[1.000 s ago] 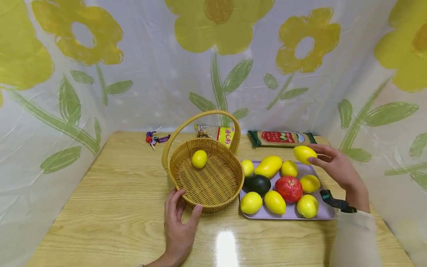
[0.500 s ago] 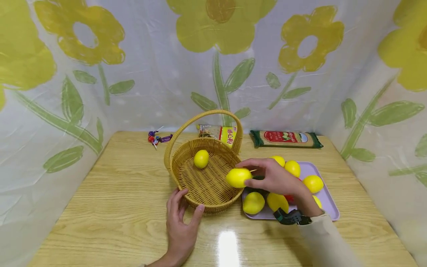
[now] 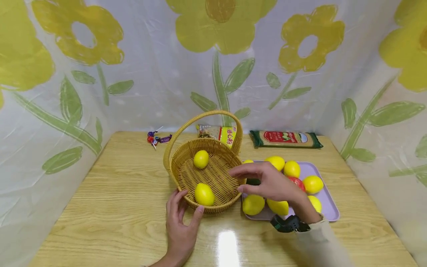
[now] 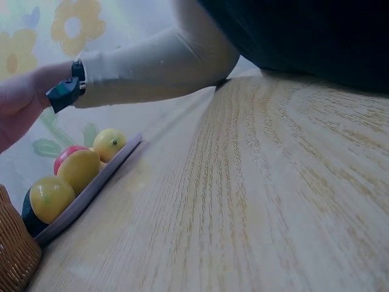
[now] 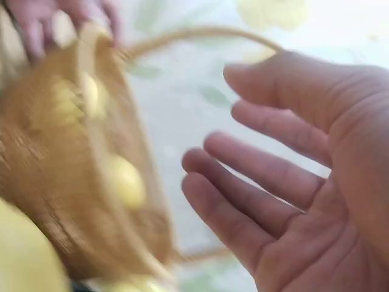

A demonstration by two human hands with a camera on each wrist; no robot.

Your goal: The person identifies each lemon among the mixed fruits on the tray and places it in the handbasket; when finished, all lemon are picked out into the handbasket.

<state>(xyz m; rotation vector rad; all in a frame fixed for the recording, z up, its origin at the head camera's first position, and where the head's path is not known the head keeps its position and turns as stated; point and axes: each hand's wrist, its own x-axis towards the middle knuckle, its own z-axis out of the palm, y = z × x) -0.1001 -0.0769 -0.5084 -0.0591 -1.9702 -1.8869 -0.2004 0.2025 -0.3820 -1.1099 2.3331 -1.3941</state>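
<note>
My left hand [image 3: 181,230] holds the near-left rim of a round wicker basket [image 3: 230,198], with a fingertip over the edge and the thumb along the front. Two yellow lemons lie inside: one lemon [image 3: 201,159] towards the back, the other lemon [image 3: 204,194] by the front wall. Over the basket's right rim hovers my right hand [image 3: 270,181], fingers and thumb spread apart with nothing between them. It partly covers the lilac tray [image 3: 328,202] of fruit. In the right wrist view the right palm [image 5: 316,243] faces the blurred basket [image 5: 42,164].
On the tray are several yellow fruits, including a mango [image 3: 275,162], plus a red pomegranate [image 3: 297,183] and a mostly hidden dark avocado [image 3: 253,181]. Lollipops [image 3: 156,139], a yellow-labelled bag [image 3: 227,134] and a green-ended packet [image 3: 286,138] lie along the back.
My right hand carried a lemon left from above the tray to the basket and let go of it; that lemon now lies inside at the front. The left hand stayed at the rim.
</note>
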